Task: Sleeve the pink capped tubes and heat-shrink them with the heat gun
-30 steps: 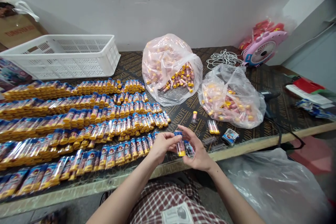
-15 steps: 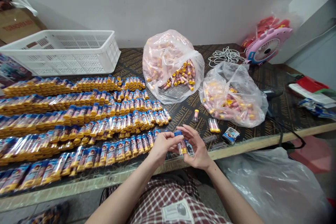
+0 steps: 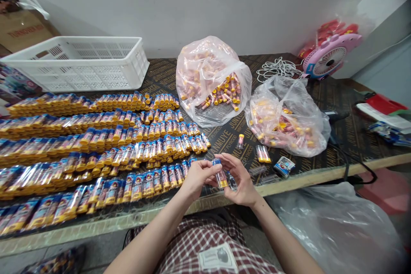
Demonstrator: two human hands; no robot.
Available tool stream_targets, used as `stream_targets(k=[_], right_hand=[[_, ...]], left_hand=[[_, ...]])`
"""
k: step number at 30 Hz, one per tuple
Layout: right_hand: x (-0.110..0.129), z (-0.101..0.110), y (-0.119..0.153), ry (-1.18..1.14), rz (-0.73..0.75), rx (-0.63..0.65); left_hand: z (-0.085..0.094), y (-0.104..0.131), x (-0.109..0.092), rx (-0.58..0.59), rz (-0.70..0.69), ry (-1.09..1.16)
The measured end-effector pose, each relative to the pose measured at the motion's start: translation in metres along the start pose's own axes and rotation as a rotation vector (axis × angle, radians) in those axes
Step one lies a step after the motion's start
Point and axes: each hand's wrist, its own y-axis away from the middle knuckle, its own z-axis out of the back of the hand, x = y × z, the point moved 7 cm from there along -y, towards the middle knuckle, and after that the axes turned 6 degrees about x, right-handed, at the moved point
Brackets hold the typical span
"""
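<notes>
A small clear tube with a blue top end and a yellow bottom end is held between my two hands above the front of the table. My left hand pinches it near the blue end. The curved fingers of my right hand close round its other side, thumb by the yellow end. Left of my hands lie stacked rows of labelled blue-and-yellow tubes. Past my right hand are a yellow-capped tube, a pair of clear tubes and a small stack of printed labels.
Two plastic bags of yellow-capped tubes, a large bag and a smaller bag, stand behind. A white crate is at back left. A pink fan and a coiled cable are at back right. The wooden edge runs in front.
My hands stay almost in place round the tube, which leans slightly more to the left at its blue end. The whole view has shifted a little.
</notes>
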Motion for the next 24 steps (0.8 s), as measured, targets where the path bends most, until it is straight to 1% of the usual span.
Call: stream_targets(k=[3, 5, 7, 8, 9, 10, 12, 13, 14, 15, 16, 17, 19, 21, 24], right_hand=[[0.003, -0.003, -0.001, 0.006, -0.002, 0.006], [0.003, -0.004, -0.004, 0.027, -0.022, 0.041], [-0.003, 0.001, -0.009, 0.102, -0.056, 0.086], [-0.01, 0.009, -0.013, 0.174, -0.084, 0.088], [-0.02, 0.02, -0.017, 0.272, -0.119, 0.065], [-0.033, 0.036, -0.021, 0.392, -0.162, 0.012], [-0.063, 0.076, -0.026, 0.666, -0.294, -0.157], [-0.079, 0.095, -0.027, 0.79, -0.372, -0.228], [-0.095, 0.109, -0.027, 0.887, -0.457, -0.262], [-0.11, 0.119, -0.027, 0.956, -0.528, -0.255], [-0.123, 0.125, -0.028, 1.003, -0.575, -0.223], [-0.133, 0.126, -0.029, 1.028, -0.601, -0.176], [-0.142, 0.12, -0.03, 1.036, -0.596, -0.092], [-0.141, 0.11, -0.029, 1.019, -0.572, -0.054], [-0.132, 0.101, -0.024, 1.001, -0.553, -0.051]], left_hand=[[-0.001, -0.001, 0.002, 0.008, 0.002, 0.009], [0.001, -0.002, 0.0, 0.0, 0.006, 0.017], [0.011, -0.003, -0.008, -0.033, -0.009, -0.007], [0.019, -0.003, -0.015, -0.069, -0.032, -0.037], [0.03, -0.003, -0.024, -0.116, -0.066, -0.086], [0.043, -0.001, -0.034, -0.174, -0.112, -0.153], [0.067, 0.005, -0.053, -0.291, -0.209, -0.331], [0.077, 0.008, -0.06, -0.334, -0.242, -0.437], [0.084, 0.01, -0.063, -0.364, -0.256, -0.552], [0.089, 0.011, -0.063, -0.382, -0.252, -0.67], [0.092, 0.011, -0.061, -0.4, -0.238, -0.777], [0.094, 0.01, -0.057, -0.418, -0.222, -0.871], [0.095, 0.008, -0.05, -0.471, -0.212, -1.004], [0.095, 0.007, -0.045, -0.516, -0.209, -1.09], [0.094, 0.007, -0.046, -0.551, -0.185, -1.193]])
